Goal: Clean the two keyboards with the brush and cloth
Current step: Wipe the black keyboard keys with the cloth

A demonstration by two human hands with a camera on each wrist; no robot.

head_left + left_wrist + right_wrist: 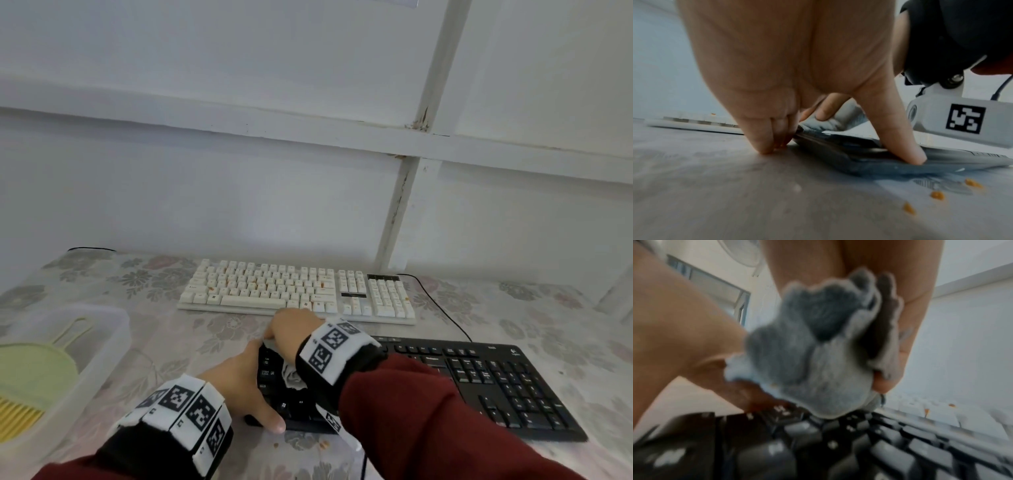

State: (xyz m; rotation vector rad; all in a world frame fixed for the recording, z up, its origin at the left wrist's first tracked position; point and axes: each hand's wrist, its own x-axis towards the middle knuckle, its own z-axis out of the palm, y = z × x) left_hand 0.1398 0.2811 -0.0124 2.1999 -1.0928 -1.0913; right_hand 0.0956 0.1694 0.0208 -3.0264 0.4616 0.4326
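The black keyboard (496, 387) lies near the table's front, and the white keyboard (294, 287), dotted with orange crumbs, lies behind it. My left hand (245, 380) braces the black keyboard's left end: straight fingers (764, 139) reach the table beside it and the thumb (898, 138) presses its front edge. My right hand (294, 329) grips a bunched grey cloth (293, 377) over the upper-left keys. In the right wrist view the cloth (813, 361) fills the palm just above the black keys (859, 451). The green and yellow brush (34, 373) lies in a clear tub.
The clear plastic tub (113, 329) stands at the left on the flowered tablecloth. Orange crumbs (323, 444) lie on the table in front of the black keyboard, crumbs (937, 194) close to my thumb. A black cable (442, 308) runs between the keyboards. A white wall stands behind.
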